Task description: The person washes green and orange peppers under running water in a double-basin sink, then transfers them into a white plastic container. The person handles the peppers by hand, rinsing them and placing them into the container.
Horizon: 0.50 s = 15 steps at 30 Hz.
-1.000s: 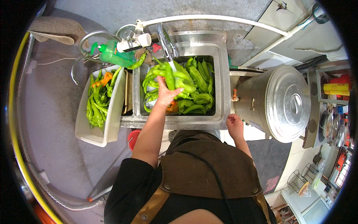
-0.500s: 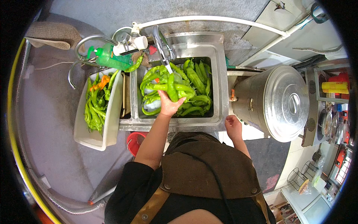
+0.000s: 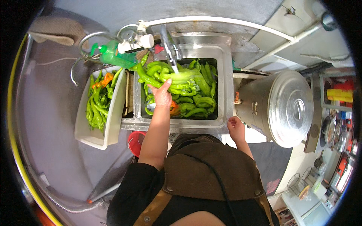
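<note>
My left hand (image 3: pixel 162 95) is closed around several long green peppers (image 3: pixel 152 77) above the left part of the steel sink (image 3: pixel 225 86). Its thumb points up across them, and the palm side is hidden. Water runs from the tap (image 3: pixel 169 49) onto the peppers beside the held ones. More green peppers (image 3: pixel 203 102) fill the basin, and an orange one (image 3: pixel 174 108) shows by my left wrist. Loosely curled, my right hand (image 3: pixel 236 129) is at the sink's front right corner with nothing visible in it.
Left of the sink, a white tub (image 3: pixel 109 135) holds green peppers and an orange one. A green soap bottle (image 3: pixel 113 54) stands behind it. A large lidded steel pot (image 3: pixel 260 105) is on the right. A red bucket (image 3: pixel 135 143) sits below the sink's front edge.
My left hand has shifted slightly left with the peppers, which now point up and left instead of lying crosswise. An orange pepper has come into sight near my wrist. My right hand stays put.
</note>
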Available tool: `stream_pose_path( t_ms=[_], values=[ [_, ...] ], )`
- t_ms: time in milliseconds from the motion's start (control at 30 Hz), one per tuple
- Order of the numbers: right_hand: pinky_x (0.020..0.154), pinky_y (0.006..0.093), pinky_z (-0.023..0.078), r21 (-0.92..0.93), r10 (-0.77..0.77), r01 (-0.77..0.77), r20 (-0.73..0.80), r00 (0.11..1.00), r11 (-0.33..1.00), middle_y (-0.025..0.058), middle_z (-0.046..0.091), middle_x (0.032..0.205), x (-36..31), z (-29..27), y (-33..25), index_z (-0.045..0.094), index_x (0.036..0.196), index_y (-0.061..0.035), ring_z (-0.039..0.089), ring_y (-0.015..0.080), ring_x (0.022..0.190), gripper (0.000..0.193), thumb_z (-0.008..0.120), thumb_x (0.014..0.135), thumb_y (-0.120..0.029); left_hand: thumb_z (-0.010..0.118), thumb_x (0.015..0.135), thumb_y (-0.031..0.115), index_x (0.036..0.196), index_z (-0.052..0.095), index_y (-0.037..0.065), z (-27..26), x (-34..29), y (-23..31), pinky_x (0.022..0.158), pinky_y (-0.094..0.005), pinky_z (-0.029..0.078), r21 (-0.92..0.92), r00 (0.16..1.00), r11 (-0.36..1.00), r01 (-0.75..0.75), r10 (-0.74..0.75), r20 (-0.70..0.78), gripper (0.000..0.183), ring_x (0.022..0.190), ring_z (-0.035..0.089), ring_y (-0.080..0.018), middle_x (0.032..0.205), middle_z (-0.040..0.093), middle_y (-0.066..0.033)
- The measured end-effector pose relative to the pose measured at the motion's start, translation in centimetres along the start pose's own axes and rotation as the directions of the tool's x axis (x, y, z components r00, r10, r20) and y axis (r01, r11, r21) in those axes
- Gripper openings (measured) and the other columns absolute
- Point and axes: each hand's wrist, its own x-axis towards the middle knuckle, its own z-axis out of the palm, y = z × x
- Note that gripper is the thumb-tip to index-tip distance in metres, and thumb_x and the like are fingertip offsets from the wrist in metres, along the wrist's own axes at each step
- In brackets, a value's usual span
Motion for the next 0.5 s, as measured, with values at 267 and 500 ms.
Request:
stream_pose_path(
  t_ms=[267,500],
  values=[
    [0.07,0.0306,0.049,-0.03,-0.039,0.042,0.091,0.995,0.999,0.0116,0.063,0.081,1.2,0.5,0.0,0.059,0.092,-0.0007,0.062,0.0209,0.075,0.015,0.059,0.079,-0.009,0.075,0.059,-0.008,0.129,0.022,0.008,-4.4,0.9,4.5,0.093,-0.0368,0.042,0.312,0.985,0.944,-0.109,0.144,-0.091,0.089,0.106,0.049,-0.023,0.118,0.047,-0.0112],
    [0.069,0.0323,0.05,-0.044,-0.103,0.107,0.092,0.99,0.993,0.0132,0.064,0.077,2.6,0.8,-2.6,0.06,0.09,-0.0009,0.063,0.0223,0.073,0.014,0.059,0.079,-0.009,0.069,0.071,0.003,0.129,0.042,0.012,-10.6,3.1,21.1,0.091,-0.0427,0.044,0.18,0.937,0.973,-0.143,0.192,-0.293,0.065,0.104,0.053,-0.0253,0.116,0.054,-0.0082]
  ],
)
